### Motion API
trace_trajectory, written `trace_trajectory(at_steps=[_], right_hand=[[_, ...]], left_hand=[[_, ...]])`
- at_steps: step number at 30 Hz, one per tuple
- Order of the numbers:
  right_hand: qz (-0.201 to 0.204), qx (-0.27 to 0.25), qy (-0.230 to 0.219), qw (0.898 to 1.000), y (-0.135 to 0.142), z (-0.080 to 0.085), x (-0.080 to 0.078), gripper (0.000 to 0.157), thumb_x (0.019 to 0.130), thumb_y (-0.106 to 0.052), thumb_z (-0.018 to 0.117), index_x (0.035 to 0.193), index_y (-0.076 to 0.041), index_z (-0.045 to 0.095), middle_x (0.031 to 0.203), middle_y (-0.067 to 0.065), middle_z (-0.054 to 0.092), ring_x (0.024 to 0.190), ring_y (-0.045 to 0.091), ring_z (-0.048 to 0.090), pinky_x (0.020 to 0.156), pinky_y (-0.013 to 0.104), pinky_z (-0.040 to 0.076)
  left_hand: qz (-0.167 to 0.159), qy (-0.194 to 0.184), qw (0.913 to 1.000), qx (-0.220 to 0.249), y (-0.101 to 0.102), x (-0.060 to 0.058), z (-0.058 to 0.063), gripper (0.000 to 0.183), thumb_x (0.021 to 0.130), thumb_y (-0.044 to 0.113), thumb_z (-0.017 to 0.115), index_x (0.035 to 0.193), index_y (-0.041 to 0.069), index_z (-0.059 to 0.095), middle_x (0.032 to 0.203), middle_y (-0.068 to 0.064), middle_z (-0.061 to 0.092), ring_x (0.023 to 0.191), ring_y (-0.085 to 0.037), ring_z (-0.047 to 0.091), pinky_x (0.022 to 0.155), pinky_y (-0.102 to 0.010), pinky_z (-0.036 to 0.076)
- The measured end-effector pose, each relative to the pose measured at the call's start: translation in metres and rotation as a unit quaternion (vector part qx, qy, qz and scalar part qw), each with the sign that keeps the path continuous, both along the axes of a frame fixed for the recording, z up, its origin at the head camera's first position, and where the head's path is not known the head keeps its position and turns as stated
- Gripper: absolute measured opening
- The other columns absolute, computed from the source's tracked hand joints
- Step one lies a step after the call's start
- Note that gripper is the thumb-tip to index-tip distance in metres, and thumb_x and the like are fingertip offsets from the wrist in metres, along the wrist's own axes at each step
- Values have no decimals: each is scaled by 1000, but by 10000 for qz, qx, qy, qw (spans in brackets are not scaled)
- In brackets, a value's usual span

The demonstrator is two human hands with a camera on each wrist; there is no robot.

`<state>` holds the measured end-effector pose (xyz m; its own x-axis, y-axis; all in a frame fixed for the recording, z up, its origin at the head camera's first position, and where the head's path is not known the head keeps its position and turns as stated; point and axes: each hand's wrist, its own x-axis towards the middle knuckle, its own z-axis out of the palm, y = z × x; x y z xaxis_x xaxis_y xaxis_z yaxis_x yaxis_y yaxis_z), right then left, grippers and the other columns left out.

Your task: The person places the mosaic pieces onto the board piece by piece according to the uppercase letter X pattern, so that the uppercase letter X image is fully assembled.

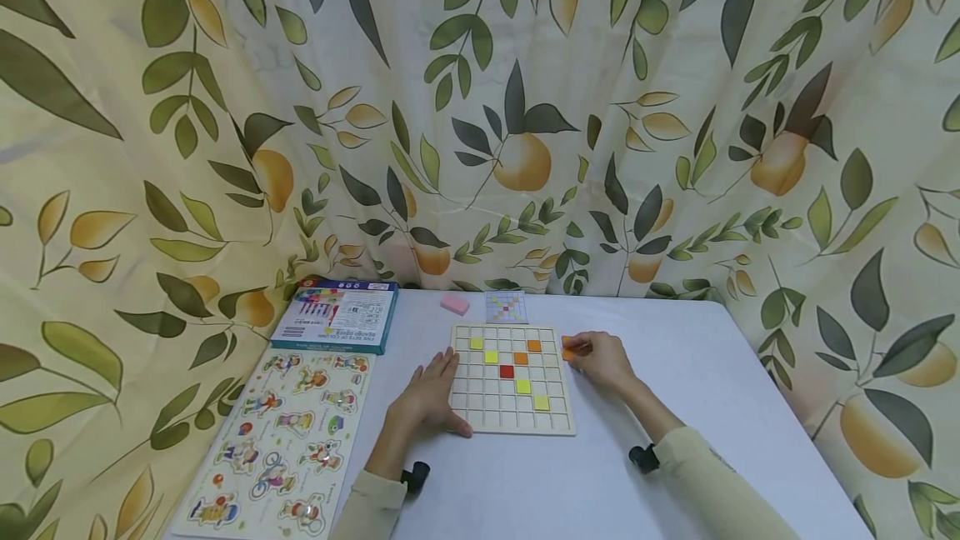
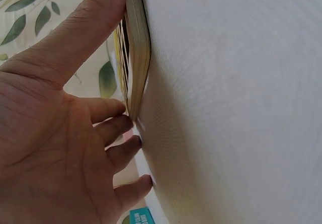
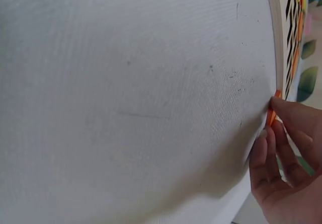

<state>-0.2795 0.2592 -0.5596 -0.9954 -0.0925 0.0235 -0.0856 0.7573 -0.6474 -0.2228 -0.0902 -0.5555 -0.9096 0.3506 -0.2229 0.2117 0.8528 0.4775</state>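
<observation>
A pale wooden grid board [image 1: 525, 422] lies on the table with several yellow tiles [image 1: 541, 402] in its squares. Also on it are a red tile [image 1: 507, 372] and two orange tiles [image 1: 534, 346]. Along the board's left edge my left hand [image 1: 430, 394] rests, thumb at the near corner and fingers extended; the left wrist view shows the thumb against the board's side. Just off the right edge, my right hand [image 1: 600, 361] pinches an orange tile [image 3: 271, 116] between thumb and fingers, low over the tabletop. The fingers partly cover that tile in the head view.
Behind the board lie a small grid pattern card [image 1: 506, 307] and a pink block [image 1: 454, 304]. At the left are a boxed set [image 1: 333, 317] and a picture board [image 1: 273, 440] with cartoon figures. A leaf-and-fruit patterned curtain [image 1: 480, 107] hangs behind the white table [image 1: 510, 490].
</observation>
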Motion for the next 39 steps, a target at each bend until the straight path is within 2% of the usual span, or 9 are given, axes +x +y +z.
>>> trace_trajectory(at_steps=[5,11,18,24,31,36,39], right_hand=[[-57,25,-200,9998,3,0,-1,29,85,-5,85,112,-2,77,98,6,75,87,19,69,77,36,59],[-214,41,-434,9988,2,2,1,29,84,-7,86,111,-4,77,95,4,73,84,19,64,73,33,55],[-186,-40,-257,9995,3,2,7,23,81,-2,86,102,-5,77,88,3,72,79,18,63,69,31,54],[-270,-180,-60,9995,7,3,10,18,85,-6,84,103,-7,82,98,7,78,87,20,70,67,28,55],[-166,-371,272,9988,2,11,11,19,92,-10,79,111,-8,82,118,16,76,100,30,72,76,32,59],[-24,-510,289,9983,-14,14,11,19,95,-9,77,113,-8,81,117,12,75,97,26,70,78,32,58],[-17,-661,272,9974,-26,15,14,22,94,-8,78,115,-8,80,107,9,76,92,22,70,77,31,57]], left_hand=[[13,-60,10000,-14,0,-1,1,137,61,48,100,165,4,24,174,-14,18,161,-32,12,128,-56,13],[10,-56,10000,-30,0,-3,2,136,62,49,100,165,3,24,174,-14,17,161,-32,12,128,-56,13],[-27,-55,10000,-2,0,-1,3,134,63,49,99,165,3,25,173,-15,18,161,-33,12,128,-57,13],[-20,-74,10000,-31,1,-1,5,135,62,49,99,165,3,25,173,-15,17,161,-32,11,128,-56,13],[-41,-39,10000,-78,1,-1,2,134,62,49,99,165,3,26,173,-15,18,161,-32,12,128,-57,13],[-13,-37,9999,-93,0,-1,1,134,62,49,99,165,3,26,173,-15,18,161,-33,13,128,-58,14],[-25,-56,9999,-88,0,-1,1,134,62,49,99,165,3,26,173,-15,18,161,-33,13,128,-57,14]])
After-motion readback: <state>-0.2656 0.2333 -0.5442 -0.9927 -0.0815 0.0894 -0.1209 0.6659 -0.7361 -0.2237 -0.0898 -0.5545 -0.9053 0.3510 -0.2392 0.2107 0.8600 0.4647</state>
